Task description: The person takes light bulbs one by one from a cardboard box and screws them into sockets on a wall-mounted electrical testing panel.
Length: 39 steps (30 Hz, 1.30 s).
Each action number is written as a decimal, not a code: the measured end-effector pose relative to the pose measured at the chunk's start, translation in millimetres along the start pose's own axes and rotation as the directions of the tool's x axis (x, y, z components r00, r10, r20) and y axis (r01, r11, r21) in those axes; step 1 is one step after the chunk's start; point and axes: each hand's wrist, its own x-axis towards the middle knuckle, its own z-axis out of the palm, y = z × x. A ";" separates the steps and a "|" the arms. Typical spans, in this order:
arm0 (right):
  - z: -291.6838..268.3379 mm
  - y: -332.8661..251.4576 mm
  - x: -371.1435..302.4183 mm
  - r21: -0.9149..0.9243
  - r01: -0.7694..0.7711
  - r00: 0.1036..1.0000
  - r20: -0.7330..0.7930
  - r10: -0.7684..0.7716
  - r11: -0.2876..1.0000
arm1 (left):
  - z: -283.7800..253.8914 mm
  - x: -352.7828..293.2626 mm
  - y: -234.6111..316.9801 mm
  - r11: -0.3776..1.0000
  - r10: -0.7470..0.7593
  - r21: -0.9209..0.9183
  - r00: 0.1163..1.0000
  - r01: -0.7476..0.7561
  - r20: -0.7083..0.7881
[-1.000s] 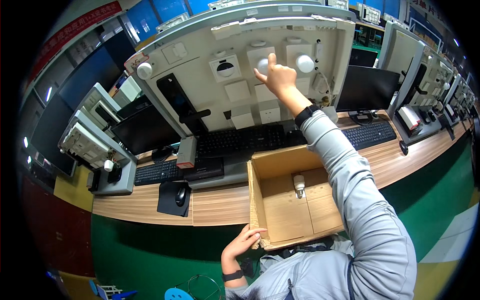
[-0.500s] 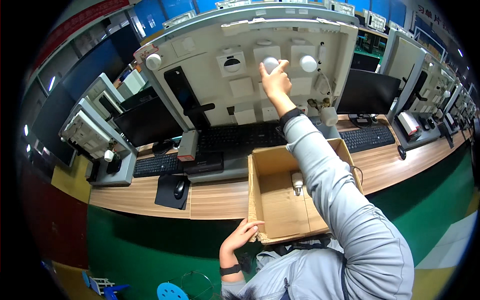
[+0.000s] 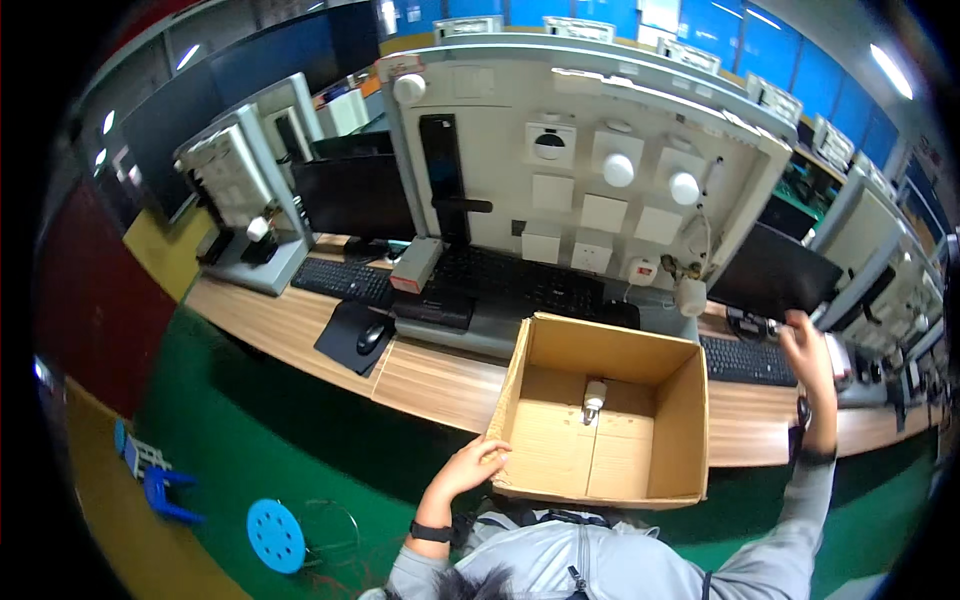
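Observation:
A cardboard box (image 3: 680,425) with an open top stands in front of me at the table's edge. My left hand (image 3: 470,468) holds its near left rim, fingers over the edge. Inside lies a white light bulb (image 3: 594,400) with a metal screw base. My right hand (image 3: 810,355) is raised at the right, away from the box, near a black keyboard (image 3: 745,362). Its fingers look parted and I see nothing in them. On the upright panel (image 3: 495,130), two round white bulbs, a middle one (image 3: 618,171) and a right one (image 3: 684,188), sit in holders.
Left of the box are a black mouse (image 3: 371,338) on a pad, a grey box (image 3: 416,264) and another keyboard (image 3: 343,283). Monitors stand on both sides of the panel. A blue round stool (image 3: 276,536) is on the green floor at the lower left.
My right hand has let go of the middle bulb on the panel and swung out to the right. That bulb stays in its holder. My left hand keeps to the box rim; the view has shifted.

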 end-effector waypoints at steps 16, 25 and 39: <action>142.2 13.3 -196.6 0.022 -0.386 0.747 0.594 0.298 0.922 | 69.9 -87.7 47.3 0.962 0.036 0.244 0.835 0.119 -0.550; 174.7 -106.2 -185.4 0.138 0.084 0.672 0.724 -0.158 0.987 | 72.7 -241.6 32.4 0.888 -0.260 0.037 0.568 0.457 -0.781; 333.1 -473.6 -127.7 0.390 0.488 0.488 0.620 -0.614 0.781 | -62.7 -359.3 -100.1 0.774 -0.481 -0.405 0.037 0.486 -0.876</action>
